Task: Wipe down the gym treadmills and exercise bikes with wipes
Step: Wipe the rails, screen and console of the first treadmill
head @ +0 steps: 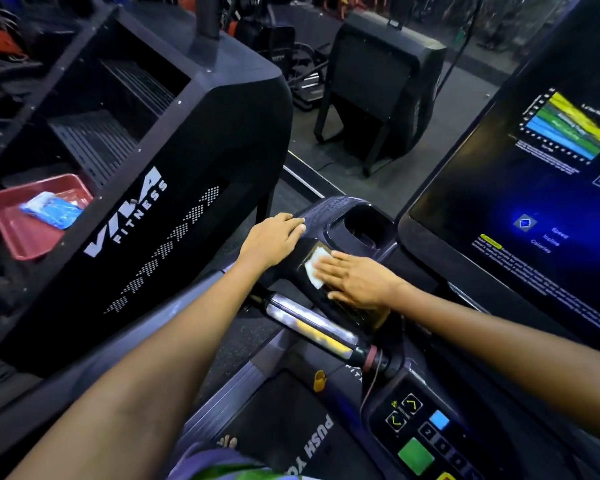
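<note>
I stand at a black treadmill console [336,223] with a lit screen [520,188] on the right. My right hand [357,277] lies flat, fingers together, pressing a white wipe [315,266] onto the console's left tray surface. Only the wipe's left part shows from under the fingers. My left hand [274,237] rests palm down on the console's left edge, fingers slightly spread, holding nothing. A chrome handlebar sensor [312,327] runs just below both hands.
A black stair machine marked Fitness [146,216] stands close on the left. On its step sits a red tray [25,220] holding a blue wipes packet [51,209]. Control buttons [420,434] lie at the lower right. Another machine [378,91] stands beyond.
</note>
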{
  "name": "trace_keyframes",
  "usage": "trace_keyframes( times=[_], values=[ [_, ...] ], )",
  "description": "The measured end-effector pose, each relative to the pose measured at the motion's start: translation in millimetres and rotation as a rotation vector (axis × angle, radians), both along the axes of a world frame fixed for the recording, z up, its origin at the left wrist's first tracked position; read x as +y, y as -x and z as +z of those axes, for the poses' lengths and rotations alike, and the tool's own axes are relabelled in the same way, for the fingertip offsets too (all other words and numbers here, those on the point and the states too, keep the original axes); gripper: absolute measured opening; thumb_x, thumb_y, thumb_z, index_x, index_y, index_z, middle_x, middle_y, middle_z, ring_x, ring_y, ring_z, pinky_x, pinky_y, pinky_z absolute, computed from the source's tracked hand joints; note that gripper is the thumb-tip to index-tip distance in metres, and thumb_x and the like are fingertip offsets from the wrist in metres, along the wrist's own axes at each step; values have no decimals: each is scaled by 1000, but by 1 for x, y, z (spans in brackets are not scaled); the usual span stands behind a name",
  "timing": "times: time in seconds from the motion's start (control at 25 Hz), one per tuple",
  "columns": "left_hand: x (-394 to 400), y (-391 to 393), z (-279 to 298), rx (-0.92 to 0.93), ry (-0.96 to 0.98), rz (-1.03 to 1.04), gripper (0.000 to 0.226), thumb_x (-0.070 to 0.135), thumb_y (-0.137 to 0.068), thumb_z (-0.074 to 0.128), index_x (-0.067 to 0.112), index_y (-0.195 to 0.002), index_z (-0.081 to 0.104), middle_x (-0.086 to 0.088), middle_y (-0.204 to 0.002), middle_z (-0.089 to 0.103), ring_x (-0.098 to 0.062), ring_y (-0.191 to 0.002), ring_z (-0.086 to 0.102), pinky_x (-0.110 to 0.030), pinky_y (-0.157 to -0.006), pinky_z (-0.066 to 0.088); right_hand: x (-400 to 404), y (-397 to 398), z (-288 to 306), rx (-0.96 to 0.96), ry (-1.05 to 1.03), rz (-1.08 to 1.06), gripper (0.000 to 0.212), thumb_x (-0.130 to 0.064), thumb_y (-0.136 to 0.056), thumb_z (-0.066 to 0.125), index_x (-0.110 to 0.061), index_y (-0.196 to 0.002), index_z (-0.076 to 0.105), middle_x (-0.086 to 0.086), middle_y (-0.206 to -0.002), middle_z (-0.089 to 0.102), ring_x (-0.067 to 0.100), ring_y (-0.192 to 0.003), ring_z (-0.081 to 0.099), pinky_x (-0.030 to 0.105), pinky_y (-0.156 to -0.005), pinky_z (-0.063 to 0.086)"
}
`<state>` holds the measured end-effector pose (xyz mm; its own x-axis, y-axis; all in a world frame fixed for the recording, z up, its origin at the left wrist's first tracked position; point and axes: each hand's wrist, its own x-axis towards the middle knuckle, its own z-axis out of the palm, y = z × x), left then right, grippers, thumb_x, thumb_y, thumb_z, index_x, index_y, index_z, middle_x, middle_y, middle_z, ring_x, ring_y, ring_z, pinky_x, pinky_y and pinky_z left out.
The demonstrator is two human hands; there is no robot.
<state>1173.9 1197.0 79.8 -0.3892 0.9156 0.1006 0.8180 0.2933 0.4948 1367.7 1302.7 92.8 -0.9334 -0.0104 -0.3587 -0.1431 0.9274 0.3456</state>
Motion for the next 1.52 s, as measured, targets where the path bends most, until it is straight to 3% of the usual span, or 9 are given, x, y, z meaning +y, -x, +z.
trace_keyframes(
  times=[0.2, 0.4, 0.64, 0.92, 1.0, 1.08, 1.24, 1.36, 1.52],
  values=[
    [1, -2, 0, 63, 1, 2, 45, 42, -98, 41, 22, -136, 49, 1, -136, 51, -23, -118, 53, -39, -92, 46, -12, -5, -10, -27, 31, 59, 54, -38, -92, 31, -9, -130, 55, 9, -137, 52, 23, -129, 46, 39, -113, 17],
    [3, -1, -3, 80, -2, 8, 44, 42, -97, 41, 22, -137, 49, 0, -134, 52, -23, -115, 54, -39, -90, 47, -2, -41, 14, 176, 4, 251, 33, -26, -85, 48, -9, -93, 74, 2, -98, 73, 19, -97, 67, 35, -108, 25],
    [3, 0, -4, 76, -7, 1, 42, 39, -98, 41, 22, -136, 49, -1, -134, 52, -26, -115, 54, -40, -89, 47, 6, -18, 9, 60, -107, -38, 56, -40, -86, 31, -8, -116, 66, 8, -120, 65, 21, -113, 60, 38, -106, 34],
    [4, 1, -6, 63, -14, 6, 40, 36, -100, 38, 22, -135, 51, -1, -132, 53, -26, -113, 55, -39, -88, 47, 13, -57, 29, -170, -90, 258, 52, -35, -97, 17, -12, -116, 59, -2, -116, 60, 19, -121, 51, 29, -116, -6],
    [4, 1, -6, 61, -15, 1, 39, 36, -100, 38, 22, -134, 51, -2, -131, 54, -27, -113, 55, -39, -89, 47, 6, -25, 22, -86, -102, 211, 45, -29, -92, 30, -7, -108, 65, 6, -111, 65, 25, -113, 58, 35, -113, 19],
    [5, 1, -6, 65, -18, 3, 38, 35, -100, 38, 23, -133, 52, -2, -130, 54, -27, -113, 55, -40, -89, 47, 0, 7, 16, 65, -49, 103, 40, -24, -90, 43, -4, -118, 63, 14, -126, 60, 28, -121, 53, 40, -111, 26],
    [6, 2, -7, 55, -32, 12, 37, 31, -100, 37, 23, -133, 53, -2, -129, 55, -27, -113, 55, -40, -89, 46, -5, 15, 2, -49, 20, -24, 51, -29, -101, 31, -12, -148, 22, 5, -156, 17, 20, -145, 10, 30, -112, -11],
    [5, 2, -7, 52, -30, 8, 38, 29, -100, 37, 23, -133, 53, -3, -131, 54, -28, -113, 55, -40, -89, 46, -1, -19, 7, -259, 82, 138, 58, -25, -91, 17, -19, -147, 28, -2, -155, 21, 14, -145, 11, 34, -115, -12],
    [5, 2, -6, 41, -35, 1, 38, 28, -100, 36, 22, -134, 52, -4, -132, 53, -28, -115, 54, -40, -90, 45, 5, -54, 17, -410, -48, 231, 54, -14, -87, 37, -25, -140, 43, -9, -149, 36, 7, -142, 21, 22, -106, -28]
  ],
)
